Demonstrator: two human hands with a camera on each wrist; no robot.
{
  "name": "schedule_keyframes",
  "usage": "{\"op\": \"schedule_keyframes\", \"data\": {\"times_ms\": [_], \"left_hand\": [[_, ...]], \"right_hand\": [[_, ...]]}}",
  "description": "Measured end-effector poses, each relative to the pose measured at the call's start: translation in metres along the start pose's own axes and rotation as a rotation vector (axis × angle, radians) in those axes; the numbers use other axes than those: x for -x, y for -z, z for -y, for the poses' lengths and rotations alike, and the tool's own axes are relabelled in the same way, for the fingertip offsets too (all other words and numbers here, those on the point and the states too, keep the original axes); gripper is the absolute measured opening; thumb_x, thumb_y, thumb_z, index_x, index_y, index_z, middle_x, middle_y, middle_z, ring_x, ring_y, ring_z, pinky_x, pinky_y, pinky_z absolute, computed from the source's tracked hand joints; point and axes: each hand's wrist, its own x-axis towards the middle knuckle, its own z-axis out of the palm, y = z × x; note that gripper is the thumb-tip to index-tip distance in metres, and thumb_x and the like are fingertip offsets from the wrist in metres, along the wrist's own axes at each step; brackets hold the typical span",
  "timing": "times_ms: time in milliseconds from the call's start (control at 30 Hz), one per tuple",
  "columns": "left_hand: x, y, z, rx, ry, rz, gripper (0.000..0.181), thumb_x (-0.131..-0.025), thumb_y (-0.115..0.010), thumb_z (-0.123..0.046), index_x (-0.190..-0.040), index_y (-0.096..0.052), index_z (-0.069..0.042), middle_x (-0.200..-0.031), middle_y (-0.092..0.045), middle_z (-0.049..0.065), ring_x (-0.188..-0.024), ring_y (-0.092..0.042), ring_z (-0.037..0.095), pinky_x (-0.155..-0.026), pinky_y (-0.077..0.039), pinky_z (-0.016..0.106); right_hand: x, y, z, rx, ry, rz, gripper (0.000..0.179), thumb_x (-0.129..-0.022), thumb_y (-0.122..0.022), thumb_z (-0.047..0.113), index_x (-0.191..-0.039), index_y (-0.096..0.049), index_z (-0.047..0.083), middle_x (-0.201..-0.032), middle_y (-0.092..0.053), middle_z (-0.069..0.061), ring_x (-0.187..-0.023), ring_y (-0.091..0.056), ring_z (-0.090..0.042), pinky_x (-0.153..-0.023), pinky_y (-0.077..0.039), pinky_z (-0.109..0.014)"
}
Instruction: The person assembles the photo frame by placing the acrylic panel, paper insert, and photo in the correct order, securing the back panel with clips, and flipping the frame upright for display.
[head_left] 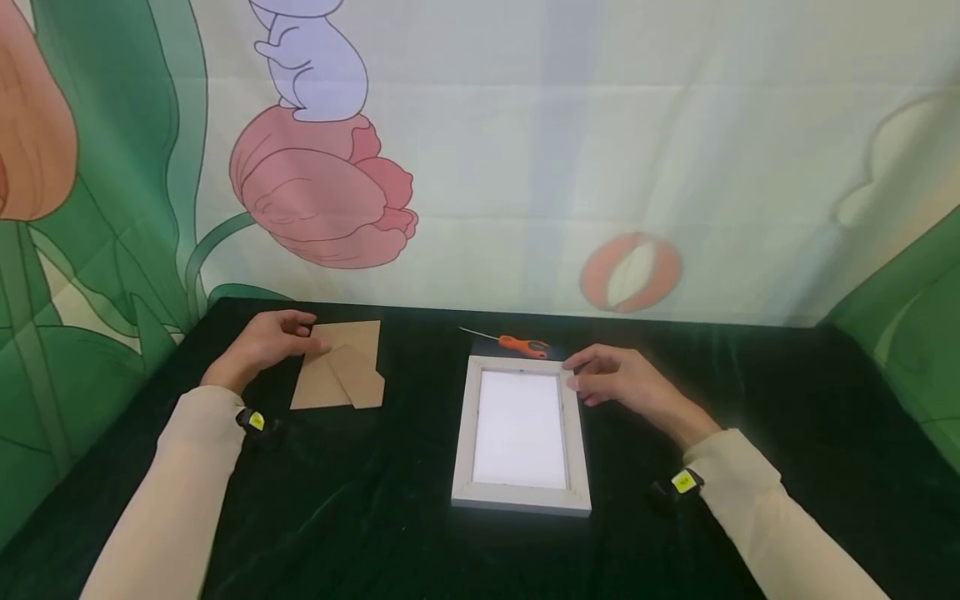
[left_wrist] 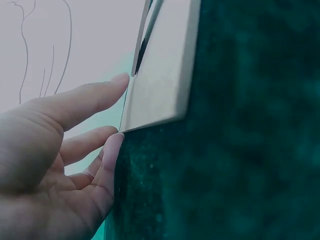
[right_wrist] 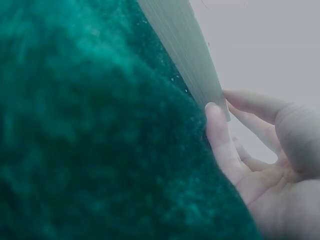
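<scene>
On the left side of the table, my left hand [head_left: 272,342] holds the far left corner of a brown cardboard backing board [head_left: 309,392] with thumb and fingertips. A folded stand flap [head_left: 358,375] lies across that board. In the left wrist view, the thumb and fingers of the left hand [left_wrist: 65,145] meet around the corner. A white picture frame [head_left: 521,498] lies flat with a white panel [head_left: 520,429] inside. My right hand [head_left: 618,382] grips its far right corner. The right wrist view shows the right hand's fingertips [right_wrist: 216,117] against the frame's pale edge [right_wrist: 187,50].
Beyond the frame lies a screwdriver with an orange handle [head_left: 523,345], its thin shaft pointing left. Under it is a dark flat piece [head_left: 487,346], hard to make out. Dark green cloth [head_left: 337,500] covers the table. A printed curtain [head_left: 480,167] hangs behind.
</scene>
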Motion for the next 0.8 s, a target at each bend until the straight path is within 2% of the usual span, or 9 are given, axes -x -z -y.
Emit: {"op": "schedule_keyframes", "data": {"times_ms": [200,467,800], "left_hand": [[-0.0008,0.0001,-0.0005,-0.024,0.012,0.013,0.076,-0.1,-0.076,-0.034,-0.156,-0.043,0.005,-0.146,-0.047,0.031,-0.13,-0.045,0.049,-0.115,-0.03,0.074],[-0.0001,-0.0005,-0.0003,-0.064,-0.007,-0.006,0.075,-0.099,-0.078,-0.033,-0.152,-0.046,0.008,-0.141,-0.049,0.031,-0.124,-0.048,0.048,-0.114,-0.036,0.07],[0.0005,-0.0004,-0.0005,-0.084,-0.006,-0.019,0.078,-0.096,-0.082,-0.034,-0.145,-0.045,0.014,-0.123,-0.054,0.028,-0.113,-0.051,0.044,-0.11,-0.042,0.067]], "right_hand": [[-0.0002,0.0001,-0.0006,0.002,0.003,0.001,0.046,-0.097,-0.08,0.034,-0.135,-0.068,0.012,-0.116,-0.072,-0.011,-0.097,-0.072,-0.029,-0.091,-0.06,-0.039],[-0.0016,0.0007,-0.0011,-0.003,0.008,0.004,0.044,-0.097,-0.08,0.032,-0.134,-0.068,0.012,-0.116,-0.072,-0.011,-0.097,-0.073,-0.029,-0.091,-0.061,-0.039],[-0.0014,0.0014,-0.0031,-0.006,0.013,0.005,0.044,-0.097,-0.08,0.032,-0.134,-0.068,0.012,-0.116,-0.073,-0.011,-0.097,-0.073,-0.03,-0.091,-0.061,-0.04]]}}
